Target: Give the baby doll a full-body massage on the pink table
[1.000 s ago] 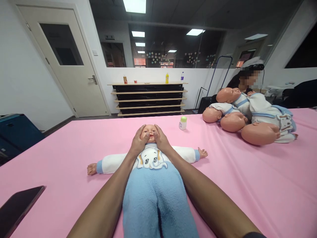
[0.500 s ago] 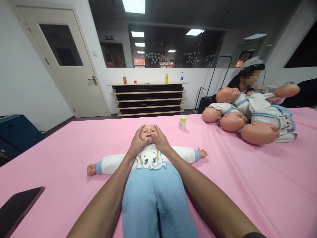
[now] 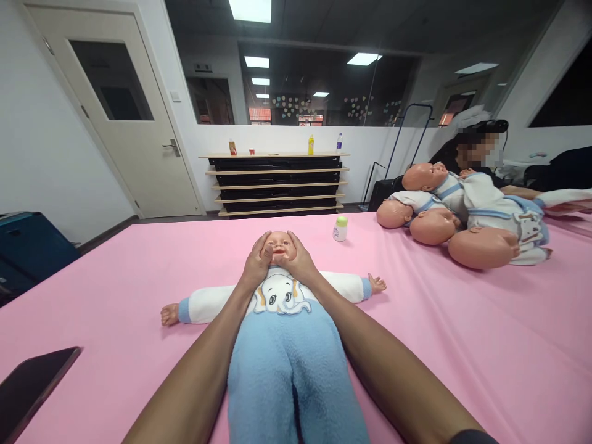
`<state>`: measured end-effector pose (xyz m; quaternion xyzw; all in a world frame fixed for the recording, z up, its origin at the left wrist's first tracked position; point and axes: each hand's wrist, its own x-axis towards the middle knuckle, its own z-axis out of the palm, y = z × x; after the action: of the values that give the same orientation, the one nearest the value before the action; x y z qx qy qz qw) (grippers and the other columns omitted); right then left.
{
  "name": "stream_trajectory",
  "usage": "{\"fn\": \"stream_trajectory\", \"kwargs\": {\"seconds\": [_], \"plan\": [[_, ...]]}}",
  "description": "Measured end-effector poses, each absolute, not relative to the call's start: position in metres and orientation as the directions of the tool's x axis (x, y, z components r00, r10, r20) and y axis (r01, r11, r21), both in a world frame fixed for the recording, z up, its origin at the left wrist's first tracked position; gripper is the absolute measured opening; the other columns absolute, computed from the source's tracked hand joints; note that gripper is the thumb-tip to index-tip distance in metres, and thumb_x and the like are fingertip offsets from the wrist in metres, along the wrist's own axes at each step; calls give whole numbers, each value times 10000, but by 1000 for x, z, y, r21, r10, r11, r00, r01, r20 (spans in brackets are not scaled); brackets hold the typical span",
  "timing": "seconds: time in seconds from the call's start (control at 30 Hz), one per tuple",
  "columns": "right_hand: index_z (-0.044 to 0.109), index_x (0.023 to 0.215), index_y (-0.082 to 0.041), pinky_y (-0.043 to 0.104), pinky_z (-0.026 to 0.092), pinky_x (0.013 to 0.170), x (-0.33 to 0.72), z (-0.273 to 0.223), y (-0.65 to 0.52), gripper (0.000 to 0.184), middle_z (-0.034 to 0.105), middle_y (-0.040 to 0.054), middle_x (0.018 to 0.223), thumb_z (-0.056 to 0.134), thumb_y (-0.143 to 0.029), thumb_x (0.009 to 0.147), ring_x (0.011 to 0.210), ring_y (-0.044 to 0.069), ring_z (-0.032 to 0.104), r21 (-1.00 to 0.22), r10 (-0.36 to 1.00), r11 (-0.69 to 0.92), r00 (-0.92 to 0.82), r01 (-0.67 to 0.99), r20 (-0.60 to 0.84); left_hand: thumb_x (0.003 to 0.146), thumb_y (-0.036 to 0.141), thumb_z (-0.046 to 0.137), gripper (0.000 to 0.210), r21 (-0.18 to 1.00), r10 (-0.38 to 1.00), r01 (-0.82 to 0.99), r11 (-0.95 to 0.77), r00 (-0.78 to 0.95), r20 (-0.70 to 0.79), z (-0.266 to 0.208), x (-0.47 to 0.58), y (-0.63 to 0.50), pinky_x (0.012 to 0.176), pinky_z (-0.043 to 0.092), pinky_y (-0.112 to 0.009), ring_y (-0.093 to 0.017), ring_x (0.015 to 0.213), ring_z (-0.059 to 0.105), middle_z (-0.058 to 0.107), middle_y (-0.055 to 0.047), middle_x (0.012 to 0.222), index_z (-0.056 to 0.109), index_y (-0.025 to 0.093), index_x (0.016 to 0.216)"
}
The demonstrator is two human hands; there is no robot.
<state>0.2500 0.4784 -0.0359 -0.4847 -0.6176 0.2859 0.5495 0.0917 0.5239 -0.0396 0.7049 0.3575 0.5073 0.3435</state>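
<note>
A baby doll in a white and blue elephant outfit lies on its back, arms spread, feet end toward me. My left hand cups the left side of its head, the thumb raised along the cheek. On the other side, my right hand holds the head, its thumb lying near the chin and mouth. The doll's face shows between both hands; the back of its head is hidden. A small white bottle with a green cap stands beyond my right hand, apart from it.
Several more baby dolls are heaped at the right on the pink-covered table. A dark phone lies at the near left. Behind the heap is another person. Shelves stand against the far wall.
My left thumb has moved up and outward along the doll's cheek, and my right thumb has shifted down, baring more of the mouth. The other person has moved right; one doll's raised part there is gone.
</note>
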Motion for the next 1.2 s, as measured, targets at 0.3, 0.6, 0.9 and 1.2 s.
{"fn": "stream_trajectory", "kwargs": {"seconds": [0.3,0.6,0.9,1.2], "plan": [[342,1491,-215,339,221,1237,249,-40,485,769,317,31,1500,425,-691,892,1419,172,307,-881,903,371,107,293,416,648,556,766,943,859,865,177,-480,257,431,-36,90,521,1172,327,-384,-252,1369,392,381,-76,1478,388,242,1452],[274,1517,-218,380,315,1187,250,-37,481,1076,298,67,1504,755,-635,650,1397,238,337,-880,910,370,74,299,408,869,634,468,693,839,856,194,-508,221,467,-38,92,524,1194,290,-385,-214,1381,383,404,-71,1468,434,223,1425],[346,1488,-224,348,246,1225,248,-40,484,769,321,28,1498,467,-676,879,1412,179,318,-877,900,365,121,311,418,688,599,718,903,850,855,170,-498,262,448,-37,91,522,1192,297,-394,-244,1385,374,374,-66,1485,387,251,1452],[336,1492,-216,350,254,1221,250,-39,485,851,308,41,1503,547,-694,820,1412,191,315,-879,902,373,105,296,418,842,629,521,704,839,859,202,-505,211,466,-35,94,521,1199,284,-390,-219,1375,392,417,-69,1459,449,225,1415]]}}
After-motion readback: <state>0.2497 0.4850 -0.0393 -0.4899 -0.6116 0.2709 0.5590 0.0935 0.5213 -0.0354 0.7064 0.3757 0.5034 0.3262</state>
